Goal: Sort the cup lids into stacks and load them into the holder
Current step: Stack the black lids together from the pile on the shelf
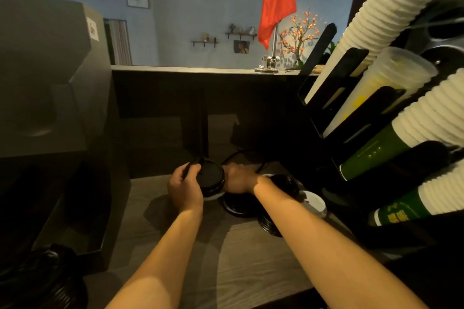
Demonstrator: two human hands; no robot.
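A stack of black cup lids (211, 177) sits on the wooden counter (246, 253), with a white lid at its base. My left hand (184, 187) grips its left side and pinches a single black lid against it. My right hand (237, 178) curls round the stack's right side. More black lids (239, 204) lie to the right under my right forearm, beside a white lid (315, 204) and another black lid stack (270, 226). The black holder (334, 88) rises at the right, loaded with cups.
White and green paper cups (384, 22) and clear plastic cups (391, 75) fill the holder's slots. A large dark box (50, 83) stands at the left, with black plastic (42, 276) in the bottom left corner. A raised counter ledge (195, 69) runs behind, bearing a red flag.
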